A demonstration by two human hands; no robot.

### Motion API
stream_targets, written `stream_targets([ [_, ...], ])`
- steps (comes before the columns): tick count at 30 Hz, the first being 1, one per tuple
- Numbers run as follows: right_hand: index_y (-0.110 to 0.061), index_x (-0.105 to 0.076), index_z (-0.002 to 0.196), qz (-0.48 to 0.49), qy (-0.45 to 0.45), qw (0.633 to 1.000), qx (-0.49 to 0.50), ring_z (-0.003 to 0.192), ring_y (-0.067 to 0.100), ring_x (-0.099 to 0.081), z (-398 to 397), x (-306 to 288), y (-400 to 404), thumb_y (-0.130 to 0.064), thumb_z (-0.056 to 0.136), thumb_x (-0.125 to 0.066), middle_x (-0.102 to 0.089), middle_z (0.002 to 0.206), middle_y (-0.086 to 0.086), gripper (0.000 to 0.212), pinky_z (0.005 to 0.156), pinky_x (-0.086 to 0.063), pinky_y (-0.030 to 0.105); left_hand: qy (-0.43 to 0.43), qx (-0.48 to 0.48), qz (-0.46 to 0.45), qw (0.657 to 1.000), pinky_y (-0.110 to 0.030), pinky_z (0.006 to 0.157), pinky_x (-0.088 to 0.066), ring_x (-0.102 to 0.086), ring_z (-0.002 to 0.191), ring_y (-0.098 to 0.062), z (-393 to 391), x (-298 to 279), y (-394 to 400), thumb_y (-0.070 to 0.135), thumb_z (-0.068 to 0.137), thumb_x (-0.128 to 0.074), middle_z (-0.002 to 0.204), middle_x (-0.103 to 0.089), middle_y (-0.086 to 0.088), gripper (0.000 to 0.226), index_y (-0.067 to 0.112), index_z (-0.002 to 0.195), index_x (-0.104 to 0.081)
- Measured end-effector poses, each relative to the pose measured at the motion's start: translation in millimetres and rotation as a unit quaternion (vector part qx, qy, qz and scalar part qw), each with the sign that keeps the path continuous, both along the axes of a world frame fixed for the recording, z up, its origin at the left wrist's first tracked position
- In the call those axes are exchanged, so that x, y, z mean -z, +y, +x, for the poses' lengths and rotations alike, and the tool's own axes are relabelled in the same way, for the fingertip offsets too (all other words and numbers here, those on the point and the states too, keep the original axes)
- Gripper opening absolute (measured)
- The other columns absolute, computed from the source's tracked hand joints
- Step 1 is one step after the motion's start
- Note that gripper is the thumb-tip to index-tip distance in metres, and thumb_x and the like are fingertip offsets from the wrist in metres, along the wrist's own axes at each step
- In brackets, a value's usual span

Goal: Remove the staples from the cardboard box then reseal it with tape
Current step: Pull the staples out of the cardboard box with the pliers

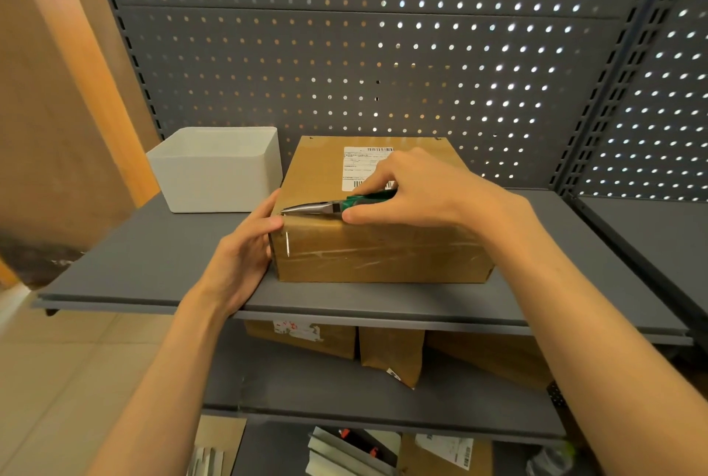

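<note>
A brown cardboard box [379, 249] with a white shipping label [360, 165] sits on the grey shelf [145, 265]. Clear tape crosses its front face, and a metal staple [285, 244] stands near the front left corner. My right hand [417, 192] grips green-handled long-nose pliers [325, 206] lying over the box's top front edge, the metal tips pointing left at the top left corner. My left hand [245, 245] rests flat against the box's left side with the fingers straight and the thumb on the corner.
A white open bin [218, 173] stands left of the box at the back of the shelf. A perforated grey panel rises behind. Lower shelves hold more cardboard boxes [390, 353] and papers. A shelf upright [597, 107] runs at the right.
</note>
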State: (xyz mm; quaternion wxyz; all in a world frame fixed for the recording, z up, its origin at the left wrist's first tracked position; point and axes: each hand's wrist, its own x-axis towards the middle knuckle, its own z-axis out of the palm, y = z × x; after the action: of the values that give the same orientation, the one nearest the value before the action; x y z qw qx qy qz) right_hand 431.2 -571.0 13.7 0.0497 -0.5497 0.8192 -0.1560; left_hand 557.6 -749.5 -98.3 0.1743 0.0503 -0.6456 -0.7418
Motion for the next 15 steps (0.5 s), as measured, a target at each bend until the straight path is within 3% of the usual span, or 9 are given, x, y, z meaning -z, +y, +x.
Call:
stream_targets([
  [7, -0.028, -0.070, 0.110, 0.003, -0.017, 1.000, -0.006, 0.093, 0.017, -0.059, -0.8, 0.3, 0.4, -0.053, 0.082, -0.059, -0.069, 0.099, -0.005, 0.039, 0.079, -0.049, 0.036, -0.002, -0.001, -0.003, 1.000, -0.041, 0.103, -0.035, -0.045, 0.127, -0.027, 0.0, 0.2, -0.4, 0.053, 0.054, -0.076, 0.135, -0.054, -0.002, 0.092, 0.027, 0.137, -0.045],
  [12, -0.033, -0.074, 0.096, -0.028, -0.011, 1.000, 0.003, 0.084, 0.023, -0.058, -2.4, 7.3, -0.9, -0.059, 0.077, -0.059, -0.070, 0.087, -0.002, 0.036, 0.073, -0.049, 0.044, -0.004, -0.008, -0.007, 1.000, -0.038, 0.099, -0.037, -0.046, 0.126, -0.025, -0.1, 0.7, -0.2, 0.055, 0.054, -0.075, 0.135, -0.054, 0.000, 0.091, 0.028, 0.136, -0.045],
  [15, -0.035, -0.075, 0.092, -0.033, 0.012, 0.999, 0.014, 0.081, 0.020, -0.056, -3.5, 8.5, -0.6, -0.062, 0.077, -0.058, -0.070, 0.085, -0.001, 0.035, 0.069, -0.047, 0.042, -0.004, -0.006, -0.006, 1.000, -0.037, 0.098, -0.037, -0.046, 0.126, -0.024, 0.1, 0.8, -0.4, 0.052, 0.055, -0.074, 0.135, -0.054, 0.001, 0.090, 0.028, 0.136, -0.045],
])
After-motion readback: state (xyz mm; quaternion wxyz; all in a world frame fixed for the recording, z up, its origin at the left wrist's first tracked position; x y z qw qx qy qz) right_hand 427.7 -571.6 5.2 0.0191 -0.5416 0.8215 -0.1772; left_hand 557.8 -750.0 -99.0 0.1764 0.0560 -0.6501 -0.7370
